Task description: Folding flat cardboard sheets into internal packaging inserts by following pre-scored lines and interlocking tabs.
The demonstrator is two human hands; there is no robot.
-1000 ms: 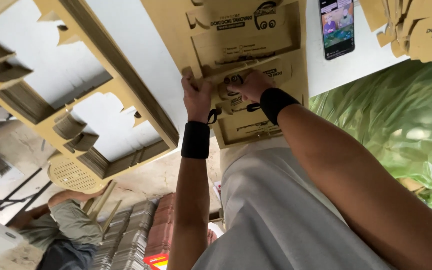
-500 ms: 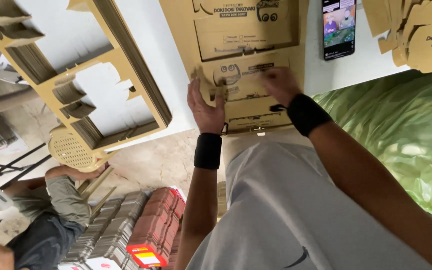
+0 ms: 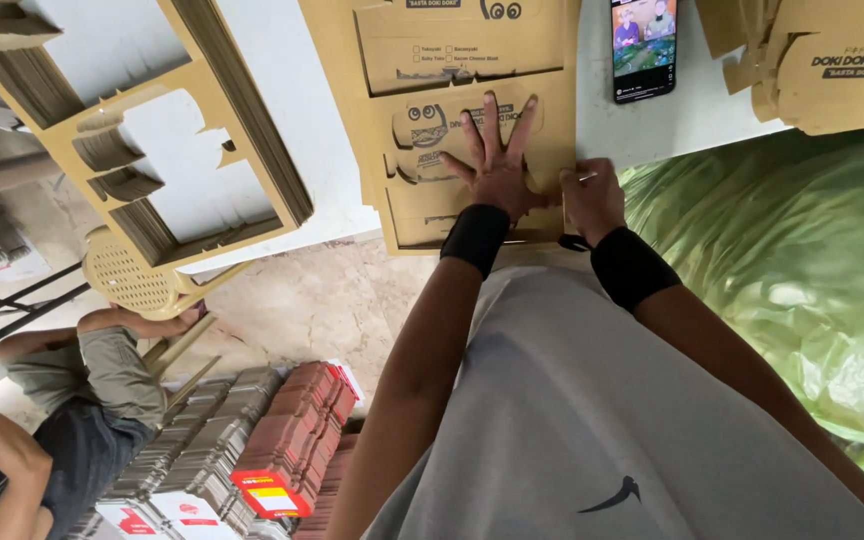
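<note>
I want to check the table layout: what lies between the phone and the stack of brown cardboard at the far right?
In the head view only bare white table shows between the phone and the cardboard stack; they lie apart.

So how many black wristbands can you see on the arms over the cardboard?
2. One black wristband is on the left hand, pressed flat on the cardboard sheet. The other wristband is on the right hand at the sheet's edge.
</note>
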